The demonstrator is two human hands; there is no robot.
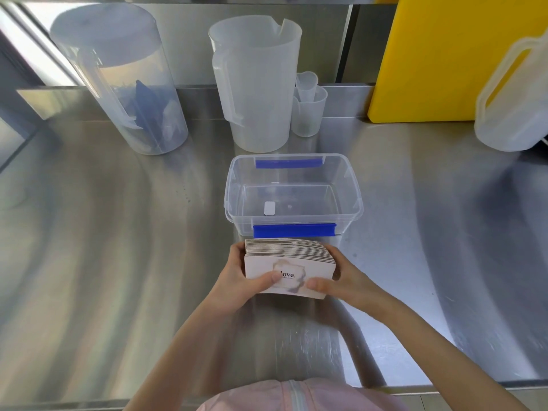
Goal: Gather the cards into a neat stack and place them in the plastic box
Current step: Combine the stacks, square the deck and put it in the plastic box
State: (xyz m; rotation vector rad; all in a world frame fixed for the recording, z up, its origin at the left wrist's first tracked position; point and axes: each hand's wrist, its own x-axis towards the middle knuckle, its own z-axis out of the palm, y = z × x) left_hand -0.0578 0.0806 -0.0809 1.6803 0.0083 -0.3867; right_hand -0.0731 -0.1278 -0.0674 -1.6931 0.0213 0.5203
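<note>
A thick stack of cards [289, 262] stands on edge just in front of the plastic box, its front card white with the word "love." printed on it. My left hand [241, 277] grips the stack's left end, thumb on the front card. My right hand [338, 280] holds the right end, thumb also on the front. The clear plastic box [237, 188] with blue clips sits open right behind the stack. Only a small white label shows on its floor.
Behind the box stand a translucent jug [255, 84], a lidded pitcher [118, 78] at back left, and small measuring cups [308, 105]. A yellow board [439, 54] leans at back right beside another white jug [513, 96]. Everything rests on a steel counter [118, 232].
</note>
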